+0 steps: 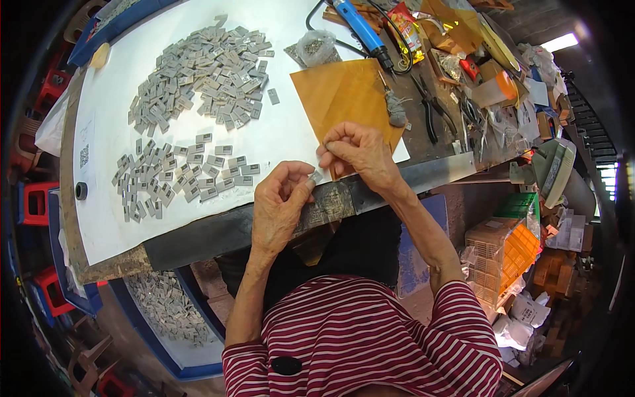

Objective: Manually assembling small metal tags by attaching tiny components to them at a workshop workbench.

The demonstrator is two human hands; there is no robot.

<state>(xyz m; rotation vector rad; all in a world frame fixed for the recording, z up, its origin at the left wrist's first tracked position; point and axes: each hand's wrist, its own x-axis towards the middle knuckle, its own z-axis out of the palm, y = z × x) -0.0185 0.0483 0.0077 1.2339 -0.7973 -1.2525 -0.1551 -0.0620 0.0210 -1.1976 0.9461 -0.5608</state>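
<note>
Between the thumb and fingers of my left hand [281, 202] is a small grey rectangular metal piece [315, 177], held just above the table's front edge. My right hand [357, 151] is pinched closed over the lower part of a brown paper sheet [344, 92]; whatever its fingertips hold is too small to make out. To the left, many like grey pieces lie on white paper [278, 132]: a large heap [198, 79] at the back and a looser spread [178, 175] nearer me.
Behind the brown sheet are a bag of small metal parts [314, 49] and a blue corded tool [360, 30]. Black-handled pliers [433, 109] lie to the right among clutter. Below the table at left stands a blue bin [142, 331] of grey pieces; orange and green crates [519, 255] are at right.
</note>
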